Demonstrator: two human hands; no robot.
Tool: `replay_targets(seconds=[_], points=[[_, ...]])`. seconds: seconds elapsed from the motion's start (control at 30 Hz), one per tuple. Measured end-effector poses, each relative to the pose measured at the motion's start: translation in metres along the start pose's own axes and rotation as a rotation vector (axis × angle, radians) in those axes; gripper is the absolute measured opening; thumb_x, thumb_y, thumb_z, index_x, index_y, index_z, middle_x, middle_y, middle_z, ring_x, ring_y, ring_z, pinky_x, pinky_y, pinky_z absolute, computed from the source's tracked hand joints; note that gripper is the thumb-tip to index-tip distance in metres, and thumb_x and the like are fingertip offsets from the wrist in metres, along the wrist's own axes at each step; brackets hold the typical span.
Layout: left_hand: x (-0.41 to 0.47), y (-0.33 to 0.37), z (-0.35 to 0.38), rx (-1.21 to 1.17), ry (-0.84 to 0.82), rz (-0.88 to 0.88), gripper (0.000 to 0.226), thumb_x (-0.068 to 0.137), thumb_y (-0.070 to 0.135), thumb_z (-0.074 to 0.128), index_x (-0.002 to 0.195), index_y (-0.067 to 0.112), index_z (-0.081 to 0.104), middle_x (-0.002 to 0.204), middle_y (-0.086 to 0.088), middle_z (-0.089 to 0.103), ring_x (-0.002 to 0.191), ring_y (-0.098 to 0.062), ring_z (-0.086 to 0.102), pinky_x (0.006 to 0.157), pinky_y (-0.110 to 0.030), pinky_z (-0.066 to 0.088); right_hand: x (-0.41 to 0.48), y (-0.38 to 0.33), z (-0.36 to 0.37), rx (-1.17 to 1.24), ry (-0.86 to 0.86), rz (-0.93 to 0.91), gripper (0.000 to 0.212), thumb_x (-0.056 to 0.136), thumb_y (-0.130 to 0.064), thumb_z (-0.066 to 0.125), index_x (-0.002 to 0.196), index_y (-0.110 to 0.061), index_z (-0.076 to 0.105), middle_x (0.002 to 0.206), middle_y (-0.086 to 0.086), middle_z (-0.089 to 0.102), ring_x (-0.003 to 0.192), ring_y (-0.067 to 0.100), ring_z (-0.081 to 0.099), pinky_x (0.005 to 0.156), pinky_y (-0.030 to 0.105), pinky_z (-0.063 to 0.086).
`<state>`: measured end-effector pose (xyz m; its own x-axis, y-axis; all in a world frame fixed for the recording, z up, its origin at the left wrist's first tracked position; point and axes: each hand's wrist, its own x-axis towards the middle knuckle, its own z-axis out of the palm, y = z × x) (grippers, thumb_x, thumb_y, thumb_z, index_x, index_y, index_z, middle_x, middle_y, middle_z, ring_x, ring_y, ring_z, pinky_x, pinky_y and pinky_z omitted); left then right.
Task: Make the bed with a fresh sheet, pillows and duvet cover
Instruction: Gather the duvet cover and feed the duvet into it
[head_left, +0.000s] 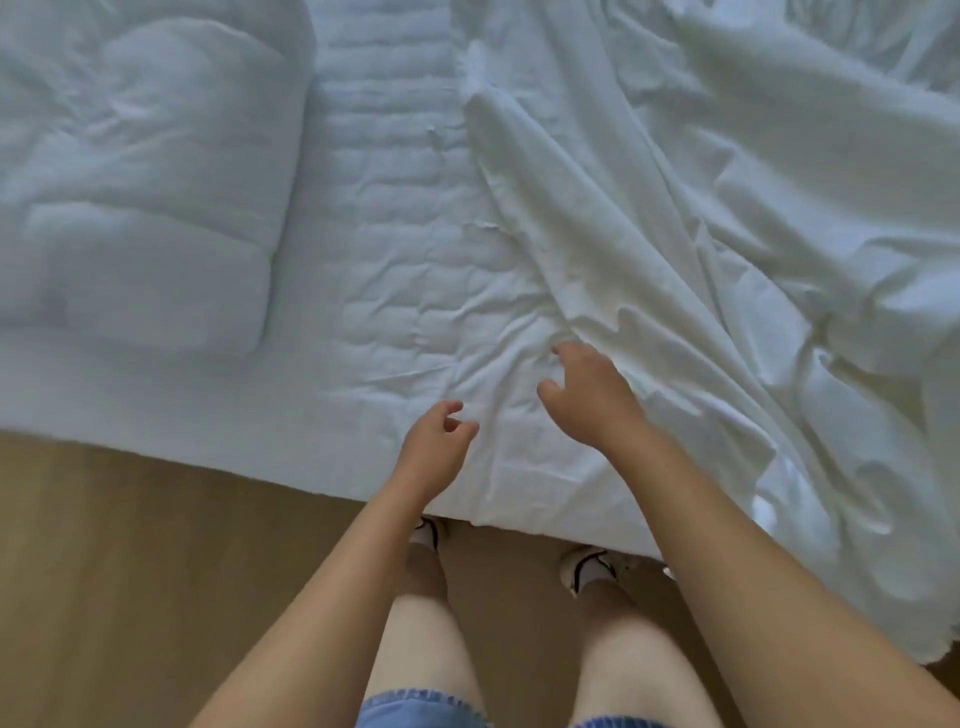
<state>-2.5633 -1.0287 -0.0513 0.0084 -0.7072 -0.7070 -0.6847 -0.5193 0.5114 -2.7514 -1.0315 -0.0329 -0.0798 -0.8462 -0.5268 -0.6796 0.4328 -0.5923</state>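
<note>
My arms (322, 597) are bare. I wear blue denim shorts (415, 707) with frayed hems and pale shoes (589, 564) with dark straps.

Bed (395, 291): spans the far part of the view; its near edge runs along the floor (130, 545).
Pillows (150, 208): on the bed's left part, one overlapping the other.
Sheet (701, 234): bunched over the bed's right part, spilling past the near edge at far right.
Bare strip: the bed between pillows and sheet.
Shoes (587, 566): on the floor, toes at the bed's edge.
Left hand (436, 447): over the bed near its edge.
Right hand (587, 395): just right of it and farther in, at the sheet's left border.
</note>
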Motion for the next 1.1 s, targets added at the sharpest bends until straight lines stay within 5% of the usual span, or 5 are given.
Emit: replay_targets(seconds=[0.47, 0.6, 0.7, 0.97, 1.1], points=[[0.112, -0.135, -0.495, -0.247, 0.983, 0.071, 0.074, 0.088, 0.041, 0.061, 0.146, 0.01, 0.026, 0.139, -0.012, 0.037, 0.127, -0.025, 0.038, 0.103, -0.033, 0.032, 0.133, -0.408, 0.202, -0.09, 0.097, -0.473, 0.068, 0.087, -0.036, 0.061, 0.146, -0.022, 0.03, 0.152, 0.01, 0.02, 0.137, 0.027, 0.018, 0.108, 0.043, 0.022], [0.179, -0.139, -0.559, -0.878, 0.783, -0.307, 0.125, 0.065, 0.067, 0.071, 0.15, 0.028, -0.011, 0.156, -0.009, 0.013, 0.139, -0.03, 0.026, 0.111, -0.046, 0.028, 0.18, -0.48, 0.235, -0.332, 0.068, -0.589, 0.082, 0.084, -0.057, 0.055, 0.149, -0.034, 0.012, 0.158, 0.002, 0.0, 0.143, 0.025, -0.003, 0.113, 0.047, 0.006], [0.211, -0.125, -0.552, -1.15, 0.638, -0.253, 0.114, 0.06, 0.041, 0.086, 0.15, 0.02, 0.018, 0.143, -0.007, 0.043, 0.123, -0.026, 0.05, 0.101, -0.049, 0.043, 0.203, -0.487, 0.243, -0.509, 0.026, -0.54, 0.08, 0.086, -0.057, 0.051, 0.15, -0.033, 0.01, 0.159, 0.0, -0.002, 0.145, 0.024, -0.006, 0.115, 0.048, 0.0], [0.196, -0.048, -0.444, -0.853, 0.238, 0.133, 0.012, 0.078, 0.008, 0.068, 0.084, 0.019, 0.069, 0.081, 0.0, 0.071, 0.077, -0.016, 0.067, 0.066, -0.029, 0.053, 0.191, -0.466, 0.162, 0.393, 0.362, -0.343, 0.096, 0.066, -0.067, 0.06, 0.146, -0.027, 0.025, 0.135, -0.011, 0.033, 0.127, 0.005, 0.033, 0.1, 0.008, 0.027], [0.161, -0.008, -0.372, -0.59, -0.087, 0.337, 0.01, 0.081, 0.013, 0.066, 0.075, 0.021, 0.066, 0.071, 0.007, 0.068, 0.068, -0.005, 0.065, 0.06, -0.02, 0.047, 0.193, -0.424, 0.117, 0.122, 0.405, -0.01, 0.113, 0.063, -0.066, 0.069, 0.149, -0.039, 0.001, 0.152, 0.01, 0.015, 0.14, 0.029, 0.02, 0.112, 0.044, 0.022]])
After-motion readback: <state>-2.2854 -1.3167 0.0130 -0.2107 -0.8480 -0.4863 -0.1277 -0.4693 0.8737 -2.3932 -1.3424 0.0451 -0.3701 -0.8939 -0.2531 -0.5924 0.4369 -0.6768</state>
